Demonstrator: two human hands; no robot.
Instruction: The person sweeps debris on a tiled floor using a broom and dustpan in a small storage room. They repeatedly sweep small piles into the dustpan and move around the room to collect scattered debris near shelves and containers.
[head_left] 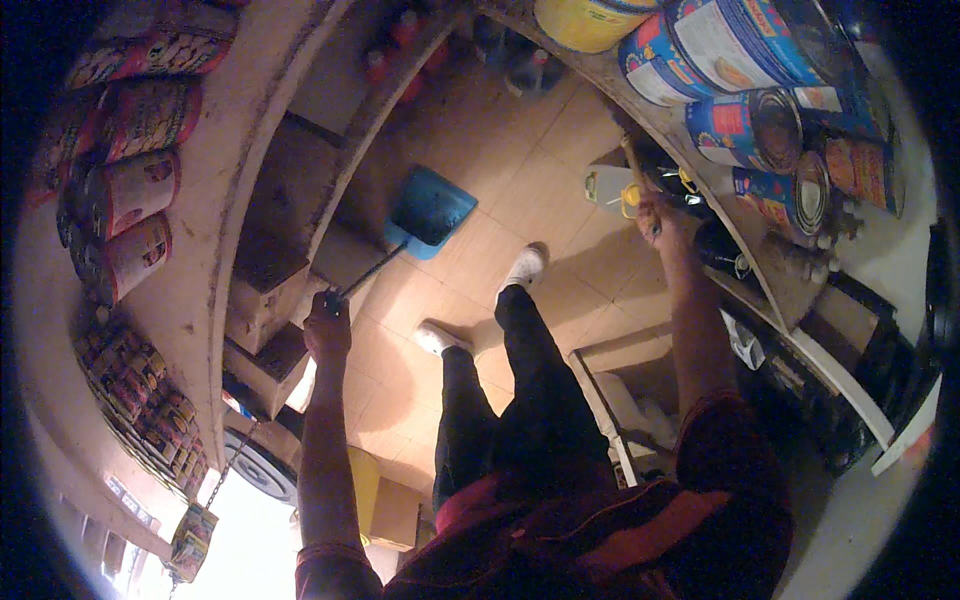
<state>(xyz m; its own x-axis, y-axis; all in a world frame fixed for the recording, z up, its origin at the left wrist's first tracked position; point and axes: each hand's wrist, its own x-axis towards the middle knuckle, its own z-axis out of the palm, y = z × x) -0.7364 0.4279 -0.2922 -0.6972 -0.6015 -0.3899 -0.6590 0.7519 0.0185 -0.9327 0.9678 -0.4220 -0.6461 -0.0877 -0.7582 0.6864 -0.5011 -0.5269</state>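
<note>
My left hand is closed round the end of a thin dark handle that runs out to a blue dustpan. The dustpan rests on the tiled floor to the left of my feet, with dark dirt or wear on its pan. On the right, my right hand grips a light wooden stick. The stick points away under the edge of the right shelf, where its far end is hidden, so I cannot tell what it carries. Beside this hand stands a pale jug with a yellow cap.
Left shelves hold red-labelled cans above cardboard boxes. The right shelf bears blue tins and a yellow tin. Dark bottles stand below it. A wooden-framed rack stands by my right leg. Bright light enters lower left.
</note>
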